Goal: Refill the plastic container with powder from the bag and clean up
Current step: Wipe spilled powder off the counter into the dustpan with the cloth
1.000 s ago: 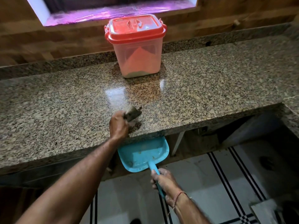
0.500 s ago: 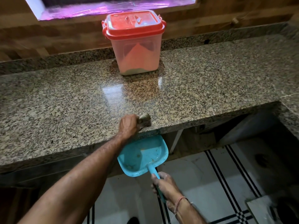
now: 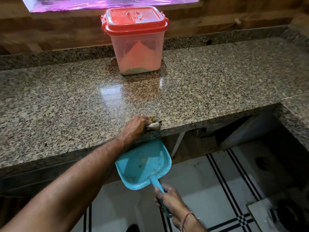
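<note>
Granite, speckled and polished, forms the countertop, on which a bright window reflection is seen near the centre. Along the rear edge a low granite upstand is fitted, and above it wood-grain wall panelling is seen, topped by a window lit in purple and cut off by the upper frame edge. At the right, the slab is joined by a second granite section set at an angle. White floor tiles with black double stripes are visible beneath the open counter underside. The plastic container is placed upright at the back of the countertop, well apart from both hands; its red lid is fitted, and a mound of pale powder is visible through the translucent wall. The left hand is closed on a small cloth or brush at the counter's front edge; the exact nature of this item cannot be determined, as most of it is covered by the fingers. A few yellowish specks are visible just beside it. The right hand is clamped on the handle of a blue dustpan, which is held just below the counter edge, under the left hand. Small debris lies in the pan. Objects at the lower right corner are dark and indistinct.
</note>
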